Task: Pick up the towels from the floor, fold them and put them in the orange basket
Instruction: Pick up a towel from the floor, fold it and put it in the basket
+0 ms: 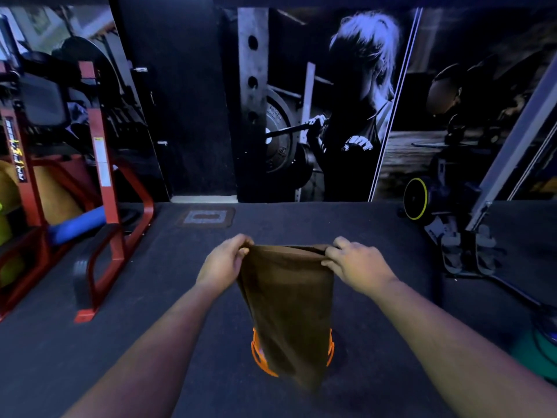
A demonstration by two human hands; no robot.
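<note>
A brown towel [286,303] hangs in the air in front of me, folded into a long narrow shape. My left hand [224,262] pinches its upper left corner and my right hand [352,262] pinches its upper right corner. Directly under the towel stands the orange basket [256,356] on the dark floor. The towel hides most of it, so only parts of the orange rim show on both sides. The towel's lower end hangs in front of the basket.
A red metal exercise frame [105,206] with a blue roller [75,226] stands at the left. A machine base with a yellow-rimmed wheel [416,199] and cables stands at the right. A green object [533,351] lies at the right edge. Dark floor mat [180,297] surrounds the basket.
</note>
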